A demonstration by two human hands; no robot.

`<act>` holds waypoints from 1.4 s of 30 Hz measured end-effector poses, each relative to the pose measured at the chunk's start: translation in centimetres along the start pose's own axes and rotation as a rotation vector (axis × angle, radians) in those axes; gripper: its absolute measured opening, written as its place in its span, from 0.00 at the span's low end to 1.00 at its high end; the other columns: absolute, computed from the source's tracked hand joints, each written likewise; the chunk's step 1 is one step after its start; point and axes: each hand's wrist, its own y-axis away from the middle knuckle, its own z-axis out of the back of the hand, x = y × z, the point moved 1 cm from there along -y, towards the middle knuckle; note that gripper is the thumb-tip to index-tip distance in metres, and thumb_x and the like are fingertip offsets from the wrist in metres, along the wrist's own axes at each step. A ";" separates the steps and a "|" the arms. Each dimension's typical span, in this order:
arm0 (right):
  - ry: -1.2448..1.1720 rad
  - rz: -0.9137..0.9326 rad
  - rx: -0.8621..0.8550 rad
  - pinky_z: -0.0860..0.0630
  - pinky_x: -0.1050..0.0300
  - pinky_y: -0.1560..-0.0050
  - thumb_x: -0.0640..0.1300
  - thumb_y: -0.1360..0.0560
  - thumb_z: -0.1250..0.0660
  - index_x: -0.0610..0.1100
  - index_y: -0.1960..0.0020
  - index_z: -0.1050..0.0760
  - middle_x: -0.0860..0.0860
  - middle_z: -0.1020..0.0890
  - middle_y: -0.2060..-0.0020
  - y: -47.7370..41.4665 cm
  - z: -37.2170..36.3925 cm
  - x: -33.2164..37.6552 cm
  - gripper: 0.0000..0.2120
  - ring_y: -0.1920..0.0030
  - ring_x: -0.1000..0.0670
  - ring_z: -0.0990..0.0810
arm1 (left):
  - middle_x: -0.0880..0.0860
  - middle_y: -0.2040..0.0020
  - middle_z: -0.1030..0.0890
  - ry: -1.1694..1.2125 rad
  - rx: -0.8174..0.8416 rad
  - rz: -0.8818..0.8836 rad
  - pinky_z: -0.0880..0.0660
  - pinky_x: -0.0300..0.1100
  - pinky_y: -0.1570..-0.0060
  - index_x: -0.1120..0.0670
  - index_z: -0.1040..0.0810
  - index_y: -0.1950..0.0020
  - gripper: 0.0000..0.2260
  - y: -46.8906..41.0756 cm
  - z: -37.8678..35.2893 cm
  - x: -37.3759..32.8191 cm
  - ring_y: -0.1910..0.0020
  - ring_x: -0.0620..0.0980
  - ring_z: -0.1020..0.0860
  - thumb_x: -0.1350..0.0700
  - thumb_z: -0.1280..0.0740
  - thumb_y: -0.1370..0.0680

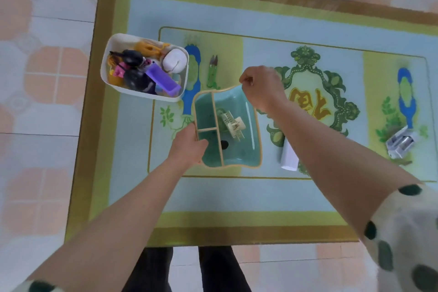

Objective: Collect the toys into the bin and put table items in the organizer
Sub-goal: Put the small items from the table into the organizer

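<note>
Both hands grip the organizer (239,147): the left hand (187,147) clamps its near-left rim, the right hand (260,87) pinches the far edge. It is a glossy teal plastic tray with cream dividers, and a cream hair clip (233,124) already lies inside. Beyond the left hand, the white bin (105,73) looks full of toys. Judging by this, what remains are the green snips (212,71) beside the right hand, a white tube (289,159) under that forearm, and a stapler (400,144) farther right.

near edge of mat (237,199): open | bin (113,79), organizer (251,130), snips (212,71) crowd left-centre
</note>
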 end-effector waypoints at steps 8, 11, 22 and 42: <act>0.072 -0.009 0.101 0.28 0.55 0.58 0.35 0.27 0.43 0.42 0.54 0.22 0.45 0.23 0.57 -6.1 -2.9 3.2 0.11 0.58 0.43 0.25 | 0.51 0.51 0.22 -0.048 -0.013 -0.031 0.21 0.51 0.51 0.53 0.26 0.41 0.14 -0.9 0.1 -0.4 0.50 0.55 0.22 0.61 0.36 0.27; 0.160 -0.048 0.212 0.31 0.55 0.60 0.38 0.24 0.44 0.40 0.60 0.32 0.47 0.30 0.64 -8.6 -4.3 3.9 0.06 0.62 0.45 0.29 | 0.52 0.52 0.22 -0.080 -0.018 -0.023 0.20 0.51 0.54 0.53 0.27 0.39 0.17 -1.6 0.2 -0.3 0.52 0.55 0.22 0.59 0.35 0.28; 0.131 -0.197 0.322 0.30 0.56 0.63 0.41 0.29 0.31 0.43 0.48 0.29 0.47 0.24 0.59 -11.7 -9.3 4.3 0.11 0.59 0.44 0.24 | 0.52 0.37 0.23 -0.012 0.114 -0.027 0.20 0.55 0.49 0.52 0.37 0.26 0.35 -2.3 1.1 0.3 0.48 0.57 0.19 0.51 0.33 0.33; -0.148 -0.150 0.045 0.25 0.57 0.62 0.44 0.31 0.32 0.44 0.53 0.25 0.49 0.21 0.63 2.1 3.1 3.3 0.08 0.64 0.52 0.24 | 0.50 0.45 0.22 -0.039 0.154 -0.028 0.19 0.46 0.62 0.49 0.31 0.34 0.20 -1.8 1.2 -0.9 0.59 0.53 0.18 0.59 0.36 0.25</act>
